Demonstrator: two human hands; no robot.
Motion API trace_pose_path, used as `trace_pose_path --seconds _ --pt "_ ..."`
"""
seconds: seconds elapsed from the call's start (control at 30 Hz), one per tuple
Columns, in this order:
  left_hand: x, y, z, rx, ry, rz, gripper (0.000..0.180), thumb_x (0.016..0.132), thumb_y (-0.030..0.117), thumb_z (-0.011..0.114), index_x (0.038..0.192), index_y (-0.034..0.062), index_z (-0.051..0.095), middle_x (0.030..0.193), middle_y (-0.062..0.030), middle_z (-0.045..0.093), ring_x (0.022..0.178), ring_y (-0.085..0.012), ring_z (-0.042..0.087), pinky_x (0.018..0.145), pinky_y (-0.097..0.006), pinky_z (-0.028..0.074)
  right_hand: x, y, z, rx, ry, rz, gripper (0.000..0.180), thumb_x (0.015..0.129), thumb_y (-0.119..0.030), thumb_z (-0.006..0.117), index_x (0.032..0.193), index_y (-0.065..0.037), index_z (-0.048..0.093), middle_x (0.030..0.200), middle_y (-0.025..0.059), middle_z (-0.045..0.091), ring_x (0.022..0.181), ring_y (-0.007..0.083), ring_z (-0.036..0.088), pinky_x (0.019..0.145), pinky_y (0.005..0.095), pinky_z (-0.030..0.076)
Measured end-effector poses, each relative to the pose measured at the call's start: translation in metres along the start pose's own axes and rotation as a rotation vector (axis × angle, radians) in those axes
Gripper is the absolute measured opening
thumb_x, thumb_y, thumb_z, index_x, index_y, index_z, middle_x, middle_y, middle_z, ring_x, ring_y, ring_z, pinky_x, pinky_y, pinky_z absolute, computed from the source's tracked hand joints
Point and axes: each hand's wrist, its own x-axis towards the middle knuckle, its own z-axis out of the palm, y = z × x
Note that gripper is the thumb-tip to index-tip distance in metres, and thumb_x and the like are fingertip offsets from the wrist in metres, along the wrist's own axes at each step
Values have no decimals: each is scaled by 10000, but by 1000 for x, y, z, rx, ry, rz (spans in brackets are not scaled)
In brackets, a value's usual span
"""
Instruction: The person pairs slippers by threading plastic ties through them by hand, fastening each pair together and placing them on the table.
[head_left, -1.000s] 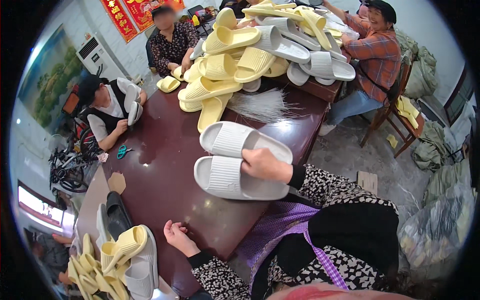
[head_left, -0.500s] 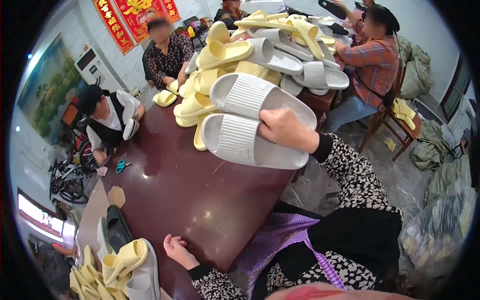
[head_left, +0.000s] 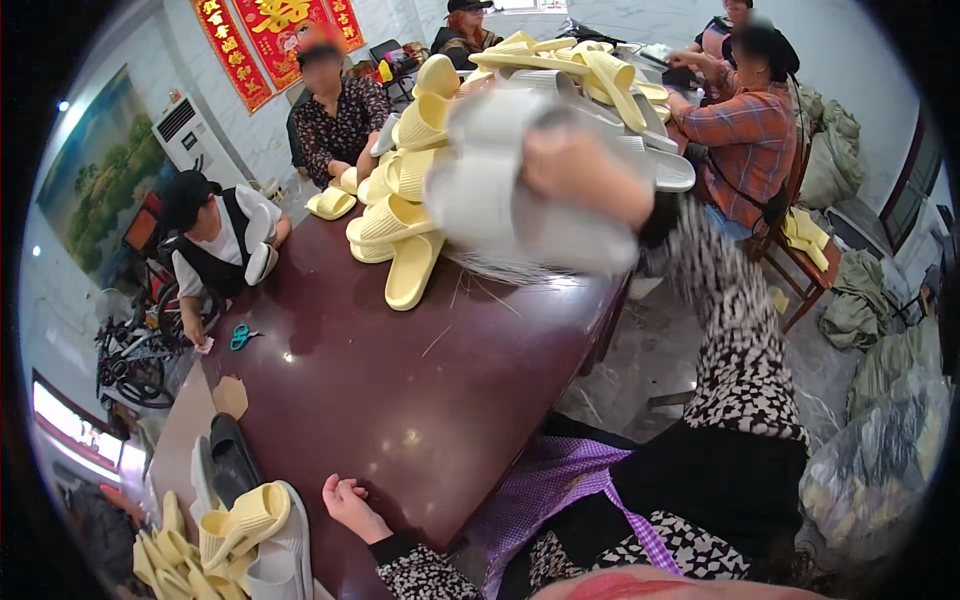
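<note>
My right hand (head_left: 585, 172), smeared by motion, grips a pair of light grey slippers (head_left: 478, 195) by their ribbed straps. The pair is held up in front of the heap of yellow slippers (head_left: 414, 270) and covers part of it. Thin white strands (head_left: 515, 268) lie on the table just below the pair. Near the table's front edge rests my left hand (head_left: 354, 506), fingers loosely bent and nothing in them. To its left are a yellow slipper (head_left: 243, 522), a grey slipper (head_left: 290, 550) and a dark slipper (head_left: 233, 458).
The dark red table (head_left: 340, 400) bears teal scissors (head_left: 241, 337) toward its left side. At the far left a person in a black vest (head_left: 225, 235) holds grey slippers. Another person in a plaid shirt (head_left: 750, 145) sits at the right. Plastic-wrapped bags (head_left: 870, 450) stand on the floor.
My right hand has swung the grey slippers up and away, toward the heap, uncovering the white strands and a yellow slipper. My left hand has barely moved.
</note>
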Motion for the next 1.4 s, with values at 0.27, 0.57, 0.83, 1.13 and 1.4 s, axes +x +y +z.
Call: trace_pose_path --seconds 0.27,0.57,0.83,1.13,1.4 --pt "-4 0 16 -61 -93 19 205 875 25 480 1071 12 537 748 -19 561 575 -65 471 508 -192 395 33 222 58 415 109 774 326 870 -264 545 1125 -62 564 1092 147 628 1024 346 589 820 433 476" --pt "-3 -8 5 12 -59 15 210 869 21 495 1074 0 536 743 -15 567 581 -57 474 519 -185 397 -21 87 135 373 -31 942 392 860 -229 555 1233 -111 525 1224 114 564 1144 322 520 942 516 390" --pt "1 -6 5 9 -61 15 197 882 31 495 1072 0 535 742 -19 569 580 -57 478 514 -185 396 -43 91 164 388 69 946 404 852 -212 549 1239 -99 527 1241 118 565 1141 328 524 954 476 406" --pt "-11 -10 -20 -31 -43 7 204 890 48 502 1080 -23 528 736 -26 560 578 -63 471 513 -190 390 -27 -1 107 826 462 790 329 833 -32 555 1161 -30 579 1103 176 628 1018 323 603 881 377 469" --pt "-28 -21 -50 -146 0 -58 285 848 98 577 1112 -7 556 713 -19 555 596 -79 499 519 -214 404 9 -240 -9 1740 377 586 242 924 -3 490 1144 23 588 1075 69 637 985 120 590 858 255 461"
